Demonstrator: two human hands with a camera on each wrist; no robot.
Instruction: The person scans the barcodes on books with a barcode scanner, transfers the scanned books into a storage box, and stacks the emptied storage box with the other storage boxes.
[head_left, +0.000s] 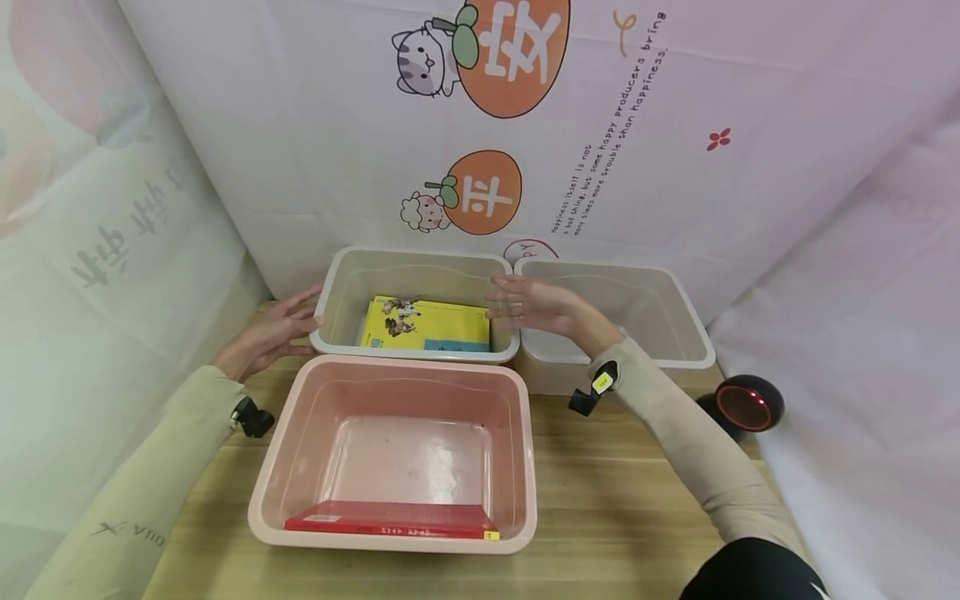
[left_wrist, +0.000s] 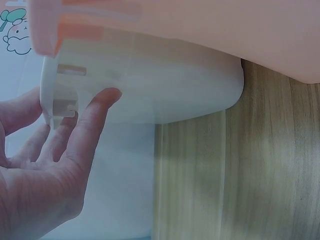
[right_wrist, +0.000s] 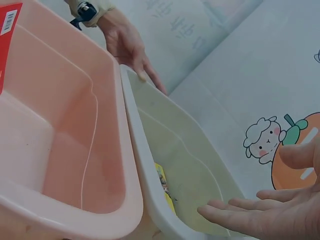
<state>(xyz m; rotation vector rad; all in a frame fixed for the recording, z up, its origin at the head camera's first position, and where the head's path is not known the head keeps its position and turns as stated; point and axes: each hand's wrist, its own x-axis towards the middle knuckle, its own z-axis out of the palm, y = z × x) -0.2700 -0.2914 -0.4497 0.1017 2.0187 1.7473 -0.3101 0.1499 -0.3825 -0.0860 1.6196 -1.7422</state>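
My left hand (head_left: 279,332) is at the left end of a white plastic bin (head_left: 415,357), its thumb at the rim and its fingers extended beside the outer wall. In the left wrist view, the fingers (left_wrist: 95,115) look fairly straight under the bin's rim. My right hand (head_left: 536,307) hovers with spread fingers over the same bin's right end. Yellow books or booklets (head_left: 442,321) with a blue patch lie inside this bin. The right wrist view shows my right palm (right_wrist: 280,210) facing the bin, fingers extended and holding nothing.
A pink bin (head_left: 277,450) stands in front, with a red book (head_left: 397,518) against its near wall. Another white bin (head_left: 693,333) adjoins on the right. A black round device (head_left: 750,404) stands farther right. Printed white cloth (head_left: 337,167) hangs behind the wooden table (head_left: 600,500).
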